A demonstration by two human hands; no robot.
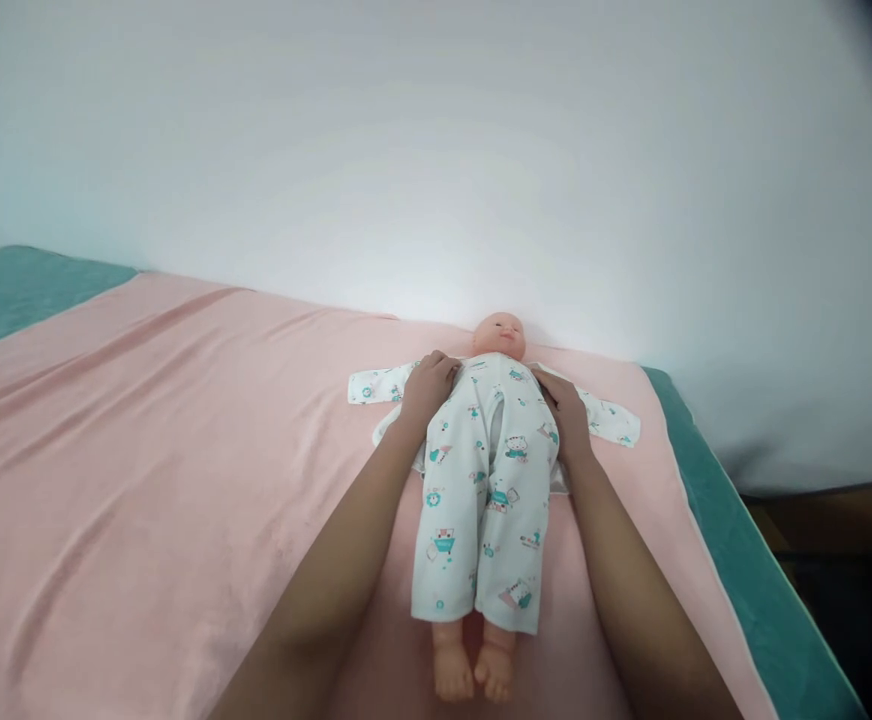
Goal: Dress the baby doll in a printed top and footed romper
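Observation:
A baby doll [498, 336] lies on its back on a pink blanket [143, 480], head toward the wall. It wears a white romper with teal prints [485, 500]; the sleeves lie spread out flat and empty to both sides. My left hand [427, 388] rests on the doll's shoulder at the left sleeve, its fingers curled on the fabric. My right hand [565, 410] lies along the other side of the chest, fingers pressed together on the romper. The doll's bare feet [473, 668] stick out below the trouser legs.
The pink blanket covers a teal mattress [751, 560] whose edge shows at the right and far left. A plain white wall [436, 150] stands right behind the doll's head. Dark floor lies past the bed's right edge.

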